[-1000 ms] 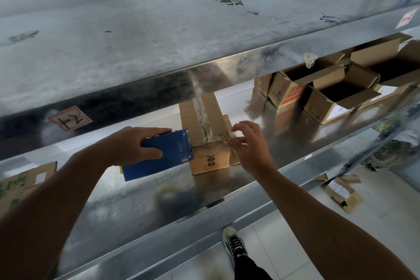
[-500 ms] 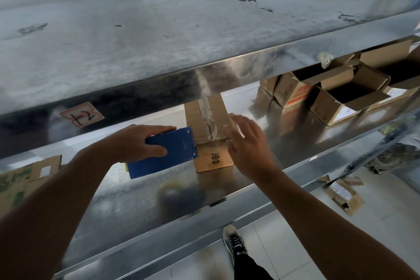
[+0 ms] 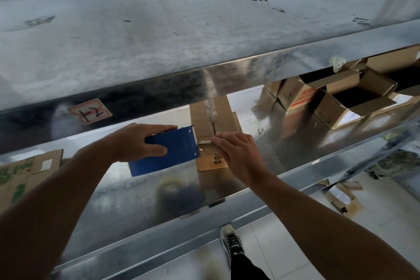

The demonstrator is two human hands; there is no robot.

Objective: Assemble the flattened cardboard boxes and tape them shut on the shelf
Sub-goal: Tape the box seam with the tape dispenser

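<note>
The left hand (image 3: pixel 136 143) grips the flat blue tape dispenser (image 3: pixel 168 154); the right hand (image 3: pixel 238 154) presses flat fingers on the taped cardboard box (image 3: pixel 218 118) on the glossy metal shelf (image 3: pixel 113 188).

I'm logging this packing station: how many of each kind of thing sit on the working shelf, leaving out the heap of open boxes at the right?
Closed box, being taped: 1
Blue tape dispenser: 1
Flattened cardboard, at the left edge: 1 visible
Total: 3
</note>
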